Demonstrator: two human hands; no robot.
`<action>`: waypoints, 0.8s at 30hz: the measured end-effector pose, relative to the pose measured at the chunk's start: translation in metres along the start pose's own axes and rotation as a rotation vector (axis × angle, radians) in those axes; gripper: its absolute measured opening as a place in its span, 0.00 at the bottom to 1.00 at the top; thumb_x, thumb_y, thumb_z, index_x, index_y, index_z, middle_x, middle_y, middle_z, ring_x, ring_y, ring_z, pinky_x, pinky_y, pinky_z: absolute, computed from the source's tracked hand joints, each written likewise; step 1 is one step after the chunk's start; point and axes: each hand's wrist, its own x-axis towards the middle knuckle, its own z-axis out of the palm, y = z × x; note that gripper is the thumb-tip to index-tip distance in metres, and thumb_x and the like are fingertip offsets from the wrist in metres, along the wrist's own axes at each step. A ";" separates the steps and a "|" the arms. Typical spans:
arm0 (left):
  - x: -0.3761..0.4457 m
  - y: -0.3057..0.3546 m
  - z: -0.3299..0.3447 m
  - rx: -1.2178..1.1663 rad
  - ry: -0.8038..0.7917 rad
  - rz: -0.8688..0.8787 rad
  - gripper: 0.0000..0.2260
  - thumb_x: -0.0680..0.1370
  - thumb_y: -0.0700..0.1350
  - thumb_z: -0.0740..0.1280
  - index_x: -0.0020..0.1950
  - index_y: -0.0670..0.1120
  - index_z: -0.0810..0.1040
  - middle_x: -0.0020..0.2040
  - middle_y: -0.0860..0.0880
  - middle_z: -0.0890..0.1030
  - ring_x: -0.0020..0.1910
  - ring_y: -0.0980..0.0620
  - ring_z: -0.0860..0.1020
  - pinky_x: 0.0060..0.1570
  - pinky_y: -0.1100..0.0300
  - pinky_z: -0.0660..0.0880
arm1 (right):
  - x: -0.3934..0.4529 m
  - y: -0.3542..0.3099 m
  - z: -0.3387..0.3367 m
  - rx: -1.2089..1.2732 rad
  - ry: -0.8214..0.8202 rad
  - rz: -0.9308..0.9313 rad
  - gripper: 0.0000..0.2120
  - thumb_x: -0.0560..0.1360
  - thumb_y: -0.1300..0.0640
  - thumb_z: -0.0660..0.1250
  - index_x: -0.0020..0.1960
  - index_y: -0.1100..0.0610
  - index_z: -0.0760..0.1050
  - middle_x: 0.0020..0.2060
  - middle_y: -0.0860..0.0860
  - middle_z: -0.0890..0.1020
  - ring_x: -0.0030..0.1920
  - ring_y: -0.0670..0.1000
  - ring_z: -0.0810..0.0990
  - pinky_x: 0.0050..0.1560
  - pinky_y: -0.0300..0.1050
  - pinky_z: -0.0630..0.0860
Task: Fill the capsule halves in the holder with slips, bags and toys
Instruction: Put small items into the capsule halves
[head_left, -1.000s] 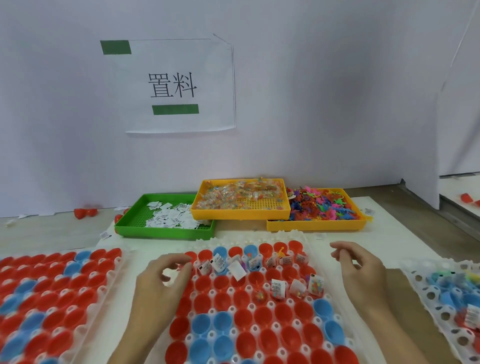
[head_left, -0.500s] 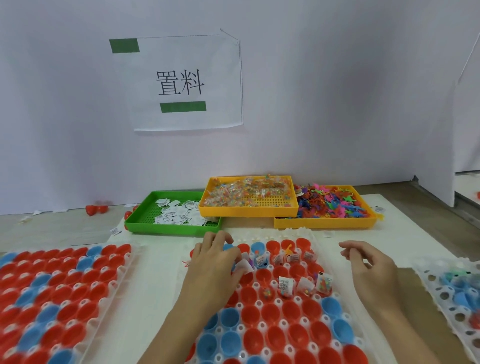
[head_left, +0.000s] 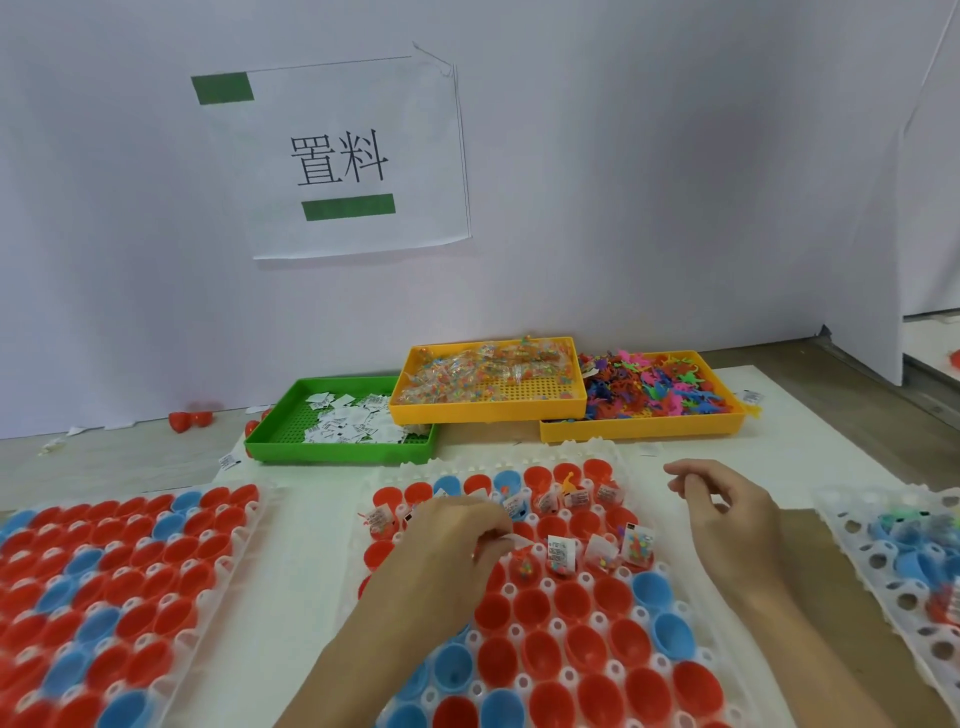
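The white holder (head_left: 597, 450) lies in front of me, packed with red and blue capsule halves (head_left: 587, 603). Its far row and the right part of the second row carry slips, bags and toys (head_left: 558, 553). My left hand (head_left: 452, 545) hovers over the second row with curled fingers, pinching a white slip (head_left: 513, 540) at its fingertips. My right hand (head_left: 727, 514) floats at the holder's right edge, fingers loosely curled, with nothing visible in it.
Behind the holder stand a green tray of slips (head_left: 270, 441), an orange tray of small bags (head_left: 488, 410) and a yellow tray of coloured toys (head_left: 639, 431). A second holder (head_left: 244, 540) lies left, a third (head_left: 852, 545) right. A white wall closes the back.
My left hand moved from the holder's left edge rightward and now sits over the second row. My right hand stayed nearly where it was.
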 end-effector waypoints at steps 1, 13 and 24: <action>0.002 0.002 0.001 0.023 -0.027 0.008 0.07 0.80 0.46 0.67 0.47 0.45 0.83 0.38 0.59 0.75 0.38 0.62 0.73 0.42 0.72 0.68 | 0.000 0.000 0.000 0.001 0.000 -0.001 0.15 0.79 0.66 0.62 0.44 0.49 0.81 0.40 0.43 0.83 0.45 0.42 0.80 0.41 0.34 0.71; 0.008 0.012 0.000 0.257 -0.268 -0.021 0.09 0.83 0.40 0.62 0.44 0.43 0.76 0.42 0.51 0.73 0.41 0.52 0.75 0.44 0.59 0.75 | 0.001 0.001 0.001 -0.003 -0.008 0.006 0.15 0.79 0.66 0.62 0.45 0.49 0.81 0.40 0.43 0.83 0.44 0.36 0.79 0.40 0.34 0.70; 0.005 0.015 -0.001 0.312 -0.245 0.034 0.07 0.82 0.39 0.60 0.52 0.46 0.76 0.48 0.51 0.75 0.47 0.52 0.73 0.46 0.59 0.75 | 0.002 0.004 0.003 -0.030 -0.011 0.001 0.15 0.80 0.65 0.62 0.45 0.49 0.81 0.39 0.42 0.82 0.44 0.38 0.79 0.40 0.32 0.70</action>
